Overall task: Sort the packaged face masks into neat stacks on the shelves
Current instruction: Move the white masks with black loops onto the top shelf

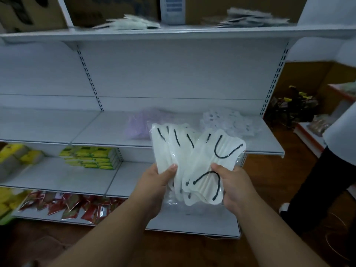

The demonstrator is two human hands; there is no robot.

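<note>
Both hands are up in front of the middle shelf (115, 130): the left hand (158, 180) grips one side of a fanned bundle of white packaged masks (192, 157) with black ear loops, the right hand (231, 187) pinches the other. Lilac masks (138, 126) and patterned masks (229, 122) lie on that shelf, toward its right end.

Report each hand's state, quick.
Left hand: fingers curled round the fanned white packaged masks.
Right hand: gripping the front packaged mask of the same bunch.
</note>
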